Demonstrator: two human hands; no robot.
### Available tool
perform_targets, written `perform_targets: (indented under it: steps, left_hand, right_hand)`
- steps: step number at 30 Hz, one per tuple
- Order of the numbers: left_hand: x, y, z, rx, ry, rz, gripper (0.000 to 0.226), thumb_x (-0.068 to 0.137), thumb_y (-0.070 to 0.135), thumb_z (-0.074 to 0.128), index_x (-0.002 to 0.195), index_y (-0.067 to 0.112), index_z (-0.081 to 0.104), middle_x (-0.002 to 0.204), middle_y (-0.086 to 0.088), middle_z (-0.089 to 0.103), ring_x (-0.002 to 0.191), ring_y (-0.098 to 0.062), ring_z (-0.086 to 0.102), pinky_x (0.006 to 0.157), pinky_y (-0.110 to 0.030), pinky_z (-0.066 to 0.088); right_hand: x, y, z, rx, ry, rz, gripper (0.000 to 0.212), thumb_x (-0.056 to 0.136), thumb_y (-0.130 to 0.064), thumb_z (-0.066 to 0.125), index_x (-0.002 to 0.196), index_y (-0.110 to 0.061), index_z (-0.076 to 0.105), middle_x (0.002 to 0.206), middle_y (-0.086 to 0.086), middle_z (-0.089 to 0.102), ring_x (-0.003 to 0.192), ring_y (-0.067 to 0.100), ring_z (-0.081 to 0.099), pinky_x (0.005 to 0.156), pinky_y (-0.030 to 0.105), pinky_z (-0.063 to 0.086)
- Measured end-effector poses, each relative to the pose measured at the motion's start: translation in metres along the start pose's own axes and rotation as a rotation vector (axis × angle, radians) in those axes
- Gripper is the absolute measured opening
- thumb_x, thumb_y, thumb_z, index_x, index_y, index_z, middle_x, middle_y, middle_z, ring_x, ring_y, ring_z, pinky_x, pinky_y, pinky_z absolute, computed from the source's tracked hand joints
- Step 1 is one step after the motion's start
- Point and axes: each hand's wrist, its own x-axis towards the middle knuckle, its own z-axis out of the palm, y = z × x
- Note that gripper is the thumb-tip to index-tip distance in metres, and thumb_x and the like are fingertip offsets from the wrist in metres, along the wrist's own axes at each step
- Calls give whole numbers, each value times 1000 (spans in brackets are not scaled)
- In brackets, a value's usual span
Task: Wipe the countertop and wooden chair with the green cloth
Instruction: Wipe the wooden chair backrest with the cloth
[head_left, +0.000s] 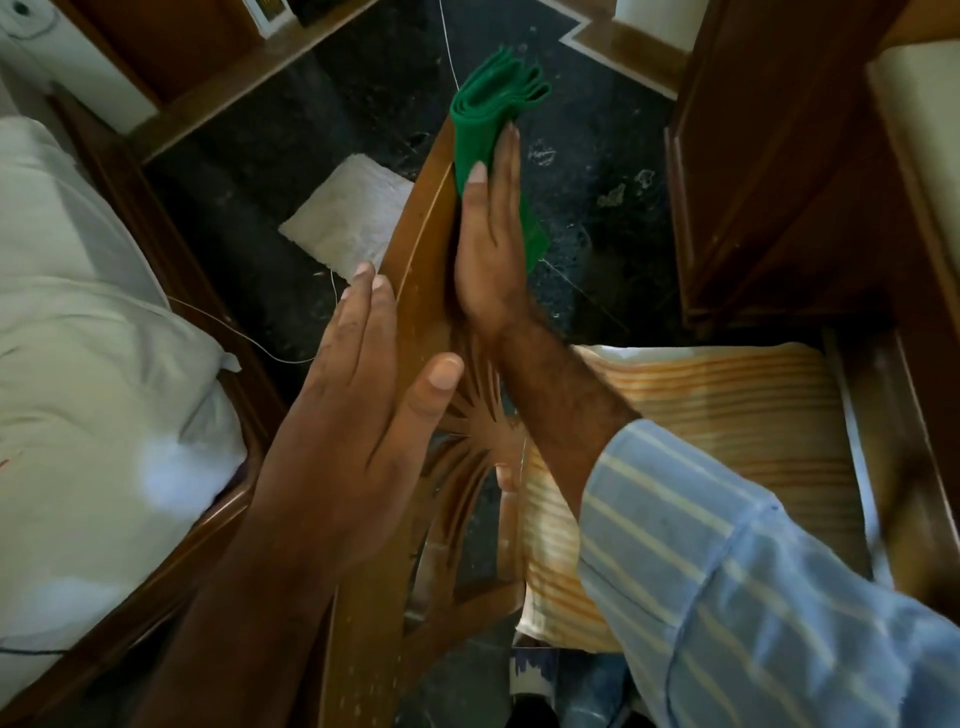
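Note:
The wooden chair (415, 291) is seen from above, its curved top rail running from bottom centre up to the middle, with carved slats below. The green cloth (488, 104), folded, lies over the far end of the rail. My right hand (491, 249) presses the cloth flat against the rail's right side, thumb on top and fingers straight. My left hand (353, 415) rests flat on the rail's left side nearer to me, thumb hooked over the top edge. No countertop can be made out.
A striped orange cushion (701, 441) covers the chair seat at right. A white pillow (93, 364) on a wooden bed frame lies at left. A white mat (348, 218) sits on the dark stone floor. Dark wooden furniture (779, 182) stands at right.

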Motion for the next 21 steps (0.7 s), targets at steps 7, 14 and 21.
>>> perform_targets:
  steps: [7, 14, 21]
  left_hand:
    - [8, -4, 1, -64, 6, -10, 80, 93, 70, 12, 159, 24, 6, 165, 17, 0, 150, 7, -4, 125, -20, 7]
    - [5, 0, 0, -147, 0, -29, 102, 77, 88, -1, 159, 27, 7, 166, 18, -1, 152, 2, 1, 126, -34, 9]
    - [24, 16, -5, -253, -61, -139, 96, 60, 94, 21, 131, 35, -6, 152, 18, -5, 152, -5, -4, 128, -35, 6]
  right_hand:
    - [-117, 40, 0, -51, -109, -108, 58, 111, -52, 20, 166, -42, 4, 176, -21, -5, 164, 6, -4, 133, 50, 9]
    - [-45, 27, 2, -73, -43, -182, 59, 112, -44, 25, 167, -26, 11, 178, -6, 3, 165, 13, 0, 134, 46, 9]
    - [-23, 65, -6, 26, 9, 129, 58, 114, -37, 26, 168, -21, 15, 178, -1, 10, 165, 15, 4, 133, 37, 4]
